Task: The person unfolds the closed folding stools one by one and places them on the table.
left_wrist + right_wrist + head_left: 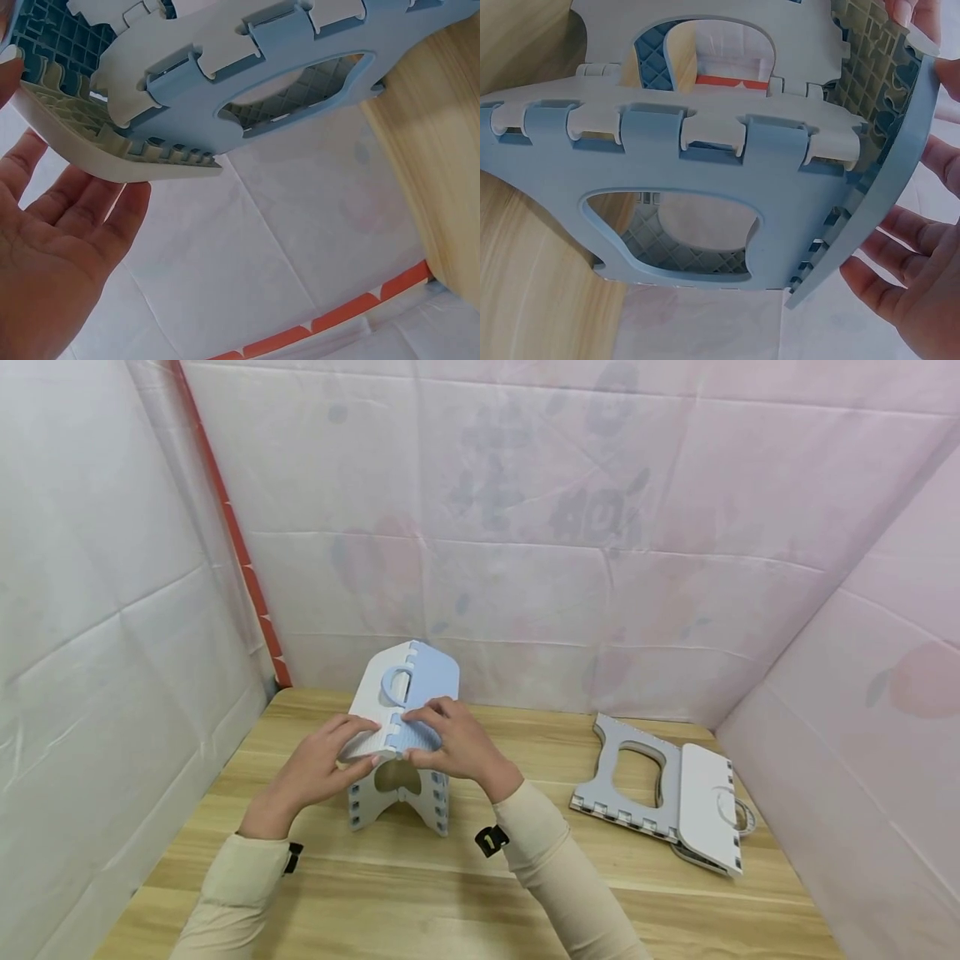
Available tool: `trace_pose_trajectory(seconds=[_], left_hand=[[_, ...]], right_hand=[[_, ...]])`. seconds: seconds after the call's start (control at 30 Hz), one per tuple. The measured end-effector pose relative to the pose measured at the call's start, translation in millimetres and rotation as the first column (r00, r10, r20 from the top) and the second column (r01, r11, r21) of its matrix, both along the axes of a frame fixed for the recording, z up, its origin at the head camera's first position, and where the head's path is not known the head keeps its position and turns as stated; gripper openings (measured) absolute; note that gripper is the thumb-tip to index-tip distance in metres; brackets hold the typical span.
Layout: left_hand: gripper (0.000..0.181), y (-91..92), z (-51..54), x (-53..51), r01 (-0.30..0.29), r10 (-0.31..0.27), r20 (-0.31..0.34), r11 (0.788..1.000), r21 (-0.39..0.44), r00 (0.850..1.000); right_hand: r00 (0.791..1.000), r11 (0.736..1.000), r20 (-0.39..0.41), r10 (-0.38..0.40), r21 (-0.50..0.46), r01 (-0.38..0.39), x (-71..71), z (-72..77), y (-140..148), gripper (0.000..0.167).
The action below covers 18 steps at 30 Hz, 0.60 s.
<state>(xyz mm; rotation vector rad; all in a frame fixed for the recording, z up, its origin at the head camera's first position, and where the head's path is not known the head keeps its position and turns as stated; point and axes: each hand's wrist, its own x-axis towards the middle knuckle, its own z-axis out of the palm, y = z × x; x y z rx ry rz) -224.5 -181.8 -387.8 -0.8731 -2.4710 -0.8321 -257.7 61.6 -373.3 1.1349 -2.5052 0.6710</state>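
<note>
On the wood-grain table (375, 902), left of center toward the far edge: blue-and-white folding stool (433, 672), standing on its legs. Left hand (309, 767) spread, fingertips on the white seat half; right hand (463, 745) spread, fingertips on the blue half. Grey-white stool (705, 793) lies folded at right. Creased, faintly printed white sheeting (525, 585) walls left, far, right; red strip (238, 543) runs down the far-left corner.

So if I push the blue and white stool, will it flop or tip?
The stool may fold, since its top has a hinged seam. It's probably light for its size: the sides have big holes. Its spread legs should make tipping less likely.
</note>
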Motion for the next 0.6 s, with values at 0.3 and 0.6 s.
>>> trace_pose_trajectory(seconds=[0.3, 0.6], left_hand=[[0.037, -1.6, 0.2, -0.9, -0.001, 0.001, -0.018, 1.0, -0.009, 1.0], [0.036, 1.2, 0.0, -1.7, 0.009, -0.009, -0.033, 1.0, -0.005, 0.999]], right_hand=[[1.0, 1.0, 0.01, -0.003, 0.006, 0.002, -0.8, -0.8, -2.0, 0.046], [0.996, 0.999, 0.083, -0.044, 0.015, 0.043, -0.7, -2.1, 0.2, 0.046]])
